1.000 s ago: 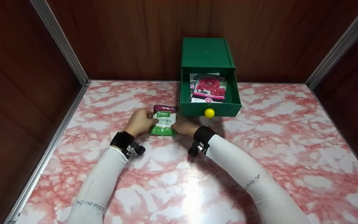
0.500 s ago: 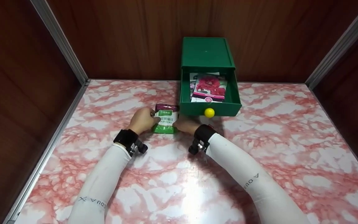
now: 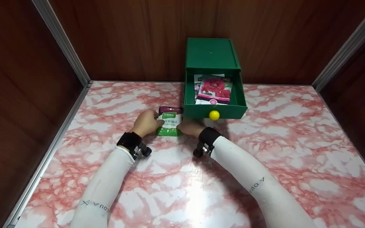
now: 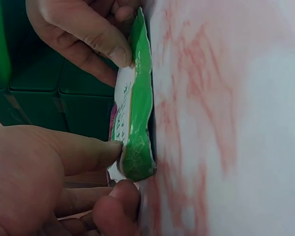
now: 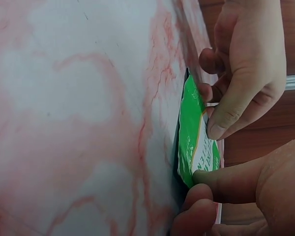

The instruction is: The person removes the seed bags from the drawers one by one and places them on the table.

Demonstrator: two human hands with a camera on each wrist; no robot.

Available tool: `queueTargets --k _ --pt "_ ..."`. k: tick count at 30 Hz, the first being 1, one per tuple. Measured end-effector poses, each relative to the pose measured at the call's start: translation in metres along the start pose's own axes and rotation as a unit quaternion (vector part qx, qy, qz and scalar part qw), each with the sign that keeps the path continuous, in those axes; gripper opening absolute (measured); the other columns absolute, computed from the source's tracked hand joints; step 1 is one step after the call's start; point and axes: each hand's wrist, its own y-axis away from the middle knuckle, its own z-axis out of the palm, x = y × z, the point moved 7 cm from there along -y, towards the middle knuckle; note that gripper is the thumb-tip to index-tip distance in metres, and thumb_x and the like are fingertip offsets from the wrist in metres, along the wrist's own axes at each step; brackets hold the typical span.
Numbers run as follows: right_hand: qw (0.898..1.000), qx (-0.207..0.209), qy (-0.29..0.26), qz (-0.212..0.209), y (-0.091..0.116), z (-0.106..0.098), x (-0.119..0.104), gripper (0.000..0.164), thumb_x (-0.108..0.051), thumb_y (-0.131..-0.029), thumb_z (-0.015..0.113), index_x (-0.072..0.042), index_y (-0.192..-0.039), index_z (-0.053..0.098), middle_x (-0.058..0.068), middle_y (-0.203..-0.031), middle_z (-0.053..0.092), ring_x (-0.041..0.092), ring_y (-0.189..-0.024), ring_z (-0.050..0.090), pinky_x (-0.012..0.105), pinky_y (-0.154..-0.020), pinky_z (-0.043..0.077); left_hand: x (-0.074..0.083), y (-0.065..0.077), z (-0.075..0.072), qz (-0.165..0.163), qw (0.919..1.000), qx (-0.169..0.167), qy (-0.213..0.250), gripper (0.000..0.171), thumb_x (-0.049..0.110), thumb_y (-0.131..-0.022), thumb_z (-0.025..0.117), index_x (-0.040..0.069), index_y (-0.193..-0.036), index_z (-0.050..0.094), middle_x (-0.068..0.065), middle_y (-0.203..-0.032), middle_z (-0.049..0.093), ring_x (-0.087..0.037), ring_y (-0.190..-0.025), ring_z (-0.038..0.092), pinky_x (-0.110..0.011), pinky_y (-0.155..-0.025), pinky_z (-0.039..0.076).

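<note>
A green, white and purple seed packet (image 3: 169, 122) lies low over the table, left of the drawer front. My left hand (image 3: 146, 122) pinches its left edge, thumb on the printed face and fingers under the side. From the other side my right hand (image 3: 191, 127) pinches the right edge. In the left wrist view the packet's green end (image 4: 141, 113) stands slightly off the marbled surface. The right wrist view shows the same green end (image 5: 189, 128) between both thumbs. Part of the right hand's fingers is hidden in the head view.
A green drawer box (image 3: 212, 53) stands against the back wall. Its pulled-out drawer (image 3: 242, 95) has a yellow knob (image 3: 214, 115) and holds flower-picture packets (image 3: 214, 90). Wooden panels (image 3: 122, 41) enclose the back and sides of the marbled table (image 3: 284, 136).
The packet and my left hand have shifted slightly right and away from me, mostly in the first half second. Both hands keep their pinch; my right hand has hardly moved.
</note>
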Motion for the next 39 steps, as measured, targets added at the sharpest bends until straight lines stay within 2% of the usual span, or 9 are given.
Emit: queueTargets --k 6,8,14,19,22,28,32,36,39 --pt "0.999 -0.019 -0.035 0.008 -0.002 0.003 0.003 0.016 -0.016 -0.098 0.069 -0.003 -0.106 0.063 0.005 -0.082 0.062 0.022 -0.071 0.064 0.032 -0.070 0.052 -0.001 -0.001 -0.001 -0.013 0.9999 0.002 -0.001 0.036 0.037 -0.090 0.086 0.005 -0.107 0.081 -0.006 -0.098 0.077 -0.026 -0.091 0.069 -0.047 -0.083 0.057" --pt "0.999 -0.022 -0.040 0.004 -0.002 0.004 0.003 0.015 -0.015 -0.099 0.068 -0.003 -0.106 0.061 0.004 -0.081 0.060 0.021 -0.070 0.062 0.032 -0.069 0.051 0.007 0.005 -0.006 -0.011 0.9999 -0.003 0.005 0.035 0.036 -0.091 0.085 0.004 -0.105 0.080 -0.006 -0.096 0.076 -0.027 -0.089 0.068 -0.047 -0.081 0.056" --pt "1.000 -0.004 -0.019 -0.021 0.001 0.000 -0.001 0.026 -0.015 -0.099 0.068 0.004 -0.115 0.061 0.007 -0.090 0.055 0.026 -0.088 0.059 0.033 -0.083 0.050 0.009 0.006 -0.010 -0.009 0.9997 -0.001 0.023 0.030 0.039 -0.092 0.084 0.010 -0.090 0.077 -0.001 -0.083 0.069 -0.024 -0.078 0.062 -0.042 -0.069 0.050" --pt "1.000 0.010 -0.003 -0.023 0.008 -0.004 -0.006 0.041 -0.018 -0.101 0.071 0.008 -0.130 0.060 0.015 -0.108 0.064 0.031 -0.103 0.064 0.038 -0.096 0.054 0.031 0.024 -0.025 -0.008 0.9992 -0.006 0.039 0.035 0.035 -0.097 0.078 0.000 -0.103 0.079 -0.011 -0.099 0.077 -0.030 -0.091 0.068 -0.047 -0.084 0.056" --pt "0.999 0.024 0.014 -0.038 0.012 -0.006 -0.011 0.047 -0.017 -0.101 0.071 0.008 -0.137 0.056 0.018 -0.120 0.065 0.033 -0.110 0.063 0.041 -0.104 0.052 0.047 0.036 -0.035 -0.019 0.9990 -0.015 0.037 0.036 0.031 -0.100 0.076 -0.004 -0.106 0.077 -0.014 -0.100 0.076 -0.033 -0.093 0.068 -0.048 -0.086 0.056" --pt "0.993 0.020 0.089 -0.074 0.023 -0.003 -0.021 0.044 -0.019 -0.104 0.072 0.002 -0.140 0.058 0.019 -0.126 0.069 0.033 -0.111 0.066 0.046 -0.106 0.053 0.054 0.041 -0.047 -0.041 0.9989 0.008 0.023 0.035 0.035 -0.105 0.073 0.001 -0.100 0.076 -0.001 -0.075 0.068 -0.017 -0.063 0.062 -0.040 -0.071 0.051" --pt "0.988 0.010 0.102 -0.114 0.037 -0.002 -0.030 0.043 -0.018 -0.105 0.072 0.002 -0.141 0.060 0.017 -0.121 0.072 0.029 -0.106 0.068 0.046 -0.103 0.056 0.059 0.040 -0.057 -0.036 0.9985 0.015 0.037 0.043 0.040 -0.106 0.073 -0.002 -0.114 0.078 -0.006 -0.077 0.074 -0.016 -0.059 0.065 -0.045 -0.085 0.058" --pt "0.990 -0.002 0.071 -0.118 0.056 -0.006 -0.038 0.043 -0.020 -0.106 0.074 0.004 -0.140 0.061 0.010 -0.097 0.072 0.025 -0.085 0.069 0.046 -0.086 0.060 0.067 0.041 -0.071 -0.029 0.9981 0.019 0.052 0.050 0.041 -0.106 0.071 -0.005 -0.125 0.078 -0.016 -0.099 0.081 -0.026 -0.077 0.075 -0.050 -0.100 0.058" --pt "0.991 -0.017 0.065 -0.112 0.072 -0.008 -0.046 0.048 -0.021 -0.106 0.076 0.004 -0.143 0.062 0.006 -0.089 0.070 0.024 -0.079 0.068 0.044 -0.081 0.060 0.074 0.039 -0.082 -0.019 0.9977 0.030 0.057 0.047 0.038 -0.106 0.070 -0.003 -0.126 0.079 -0.018 -0.108 0.081 -0.030 -0.089 0.075 -0.049 -0.099 0.057"
